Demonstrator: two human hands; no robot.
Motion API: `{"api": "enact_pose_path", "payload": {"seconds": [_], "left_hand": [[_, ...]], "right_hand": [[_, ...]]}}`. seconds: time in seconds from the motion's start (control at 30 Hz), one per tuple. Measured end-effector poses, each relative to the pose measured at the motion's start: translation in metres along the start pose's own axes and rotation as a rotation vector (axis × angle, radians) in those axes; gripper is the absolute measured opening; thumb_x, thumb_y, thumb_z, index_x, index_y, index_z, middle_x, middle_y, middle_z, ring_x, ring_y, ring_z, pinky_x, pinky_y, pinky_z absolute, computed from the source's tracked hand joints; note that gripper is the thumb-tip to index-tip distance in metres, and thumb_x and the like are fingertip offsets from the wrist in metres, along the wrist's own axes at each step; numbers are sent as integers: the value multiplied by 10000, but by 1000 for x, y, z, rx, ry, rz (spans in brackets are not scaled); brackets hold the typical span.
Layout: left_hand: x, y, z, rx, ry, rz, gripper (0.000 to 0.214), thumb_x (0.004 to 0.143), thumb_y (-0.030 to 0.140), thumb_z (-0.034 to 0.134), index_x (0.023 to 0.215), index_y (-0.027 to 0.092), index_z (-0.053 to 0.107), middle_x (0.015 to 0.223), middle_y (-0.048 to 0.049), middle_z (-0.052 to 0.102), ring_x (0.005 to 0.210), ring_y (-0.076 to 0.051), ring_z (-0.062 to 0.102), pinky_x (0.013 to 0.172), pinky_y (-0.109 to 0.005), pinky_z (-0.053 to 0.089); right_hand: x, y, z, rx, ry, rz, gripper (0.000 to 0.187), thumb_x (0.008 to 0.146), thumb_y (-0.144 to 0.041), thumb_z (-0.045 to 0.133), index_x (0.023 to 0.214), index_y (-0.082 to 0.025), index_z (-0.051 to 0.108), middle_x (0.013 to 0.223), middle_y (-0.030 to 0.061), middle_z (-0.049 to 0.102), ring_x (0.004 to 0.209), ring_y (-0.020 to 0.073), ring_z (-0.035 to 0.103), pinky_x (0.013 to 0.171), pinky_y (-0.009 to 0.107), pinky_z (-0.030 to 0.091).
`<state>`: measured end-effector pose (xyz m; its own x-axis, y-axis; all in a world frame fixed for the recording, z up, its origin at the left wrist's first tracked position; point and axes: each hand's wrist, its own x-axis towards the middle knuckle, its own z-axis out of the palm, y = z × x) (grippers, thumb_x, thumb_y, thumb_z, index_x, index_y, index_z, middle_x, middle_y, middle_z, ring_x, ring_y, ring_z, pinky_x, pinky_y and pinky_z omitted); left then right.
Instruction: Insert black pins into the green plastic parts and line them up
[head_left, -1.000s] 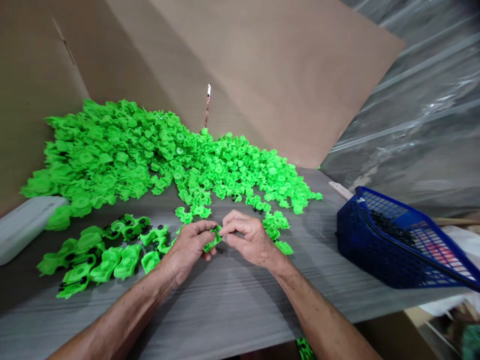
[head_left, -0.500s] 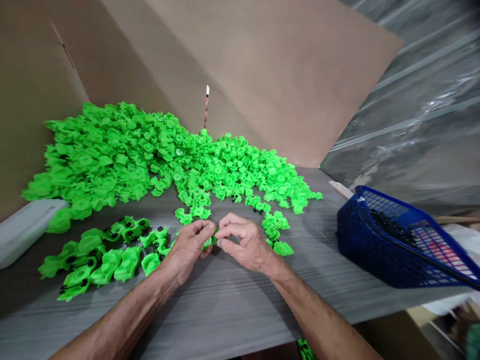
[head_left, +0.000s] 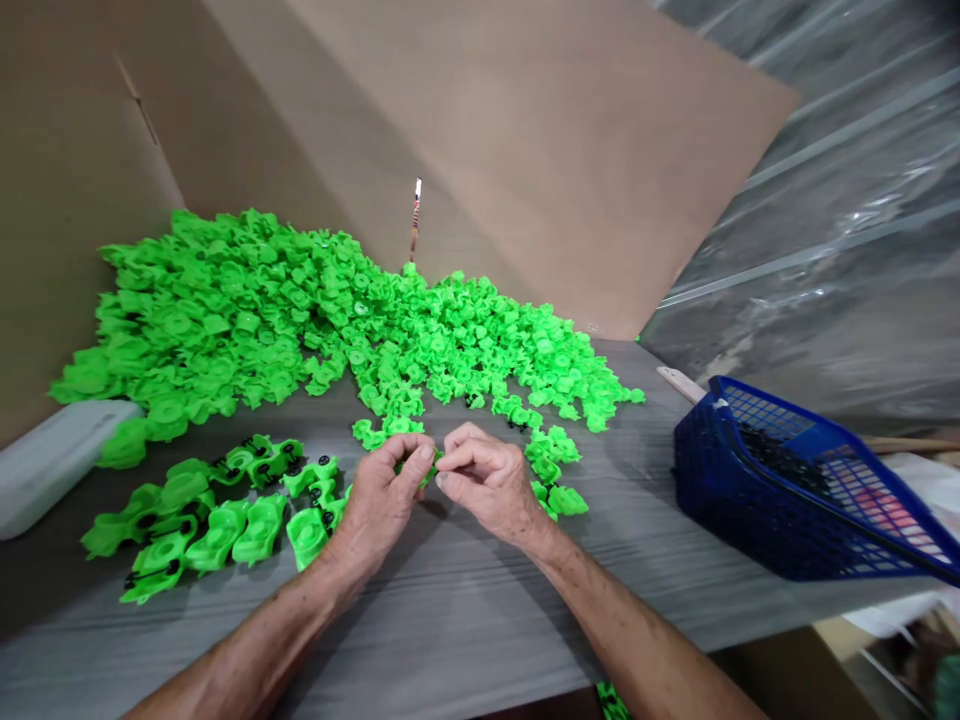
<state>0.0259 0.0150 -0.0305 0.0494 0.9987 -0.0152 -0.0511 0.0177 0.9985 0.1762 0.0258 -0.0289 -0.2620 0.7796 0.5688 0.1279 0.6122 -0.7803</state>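
Observation:
My left hand and my right hand meet just above the grey table, fingers pinched together on one small green plastic part, which is mostly hidden between the fingertips. A big heap of the same green parts lies behind my hands. To the left of my left hand sits a small group of green parts with black pieces fitted.
A blue plastic basket with small black pieces stands tilted at the right. Cardboard sheets wall off the back and left. A white container lies at the left edge. Clear plastic sheeting hangs at the right.
Both hands have lifted slightly and drawn closer together around the green part, which shows less than before. The rest is unchanged.

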Motion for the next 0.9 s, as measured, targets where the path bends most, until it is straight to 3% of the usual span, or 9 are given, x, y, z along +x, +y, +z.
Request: {"api": "enact_pose_path", "payload": {"seconds": [0.27, 0.47, 0.7, 0.9], "left_hand": [[-1, -2, 1, 5, 7, 36, 376, 775, 510, 628, 918, 163, 653, 618, 34, 524, 536, -95, 433, 509, -219, 345], [-3, 1, 2, -47, 9, 29, 373, 783, 503, 624, 941, 167, 662, 726, 6, 572, 589, -99, 451, 546, -227, 391], [-3, 3, 1, -27, 29, 31, 369, 784, 506, 618, 938, 174, 665, 716, 10, 565, 580, -99, 458, 546, -231, 398], [-1, -3, 0, -21, 24, 75, 347, 789, 492, 627, 938, 180, 660, 749, 4, 582, 600, -106, 488, 575, -245, 422]], "right_hand": [[2, 0, 1, 18, 9, 52, 65, 735, -119, 651, 718, -175, 680, 779, 6, 568, 659, 97, 542, 590, 231, 435], [0, 2, 2, 178, 9, 138, 88, 714, -137, 682, 784, -179, 651, 777, -8, 567, 605, 81, 530, 541, 214, 438], [2, -1, -2, -6, -1, -40, 62, 756, -142, 665, 795, -185, 687, 785, 10, 594, 651, 97, 568, 583, 222, 483], [1, -2, 0, -8, 9, -30, 25, 778, -163, 671, 767, -176, 689, 764, 18, 606, 656, 105, 582, 573, 221, 475]]}}
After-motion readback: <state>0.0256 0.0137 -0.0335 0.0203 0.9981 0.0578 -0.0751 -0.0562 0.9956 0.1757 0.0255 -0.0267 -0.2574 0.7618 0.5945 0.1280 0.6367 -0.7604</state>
